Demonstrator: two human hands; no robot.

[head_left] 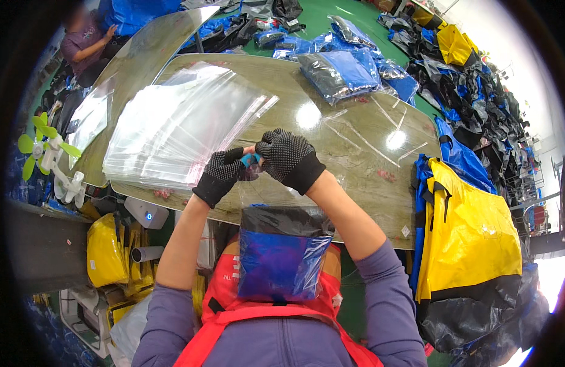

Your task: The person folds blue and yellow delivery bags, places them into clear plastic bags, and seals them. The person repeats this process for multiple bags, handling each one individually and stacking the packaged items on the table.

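Black-gloved, the left hand (221,176) and right hand (289,160) are together, pinching a small blue piece (250,161) over the glossy olive-brown table (362,192). A clear-wrapped, blue-and-black folded bundle (279,260) lies on the red-aproned lap (224,293); its seemingly slick film could let it slide off should the legs shift.

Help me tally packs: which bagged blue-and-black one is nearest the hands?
The pack over the red apron; the other packs lie at the table's far edge or beyond it.
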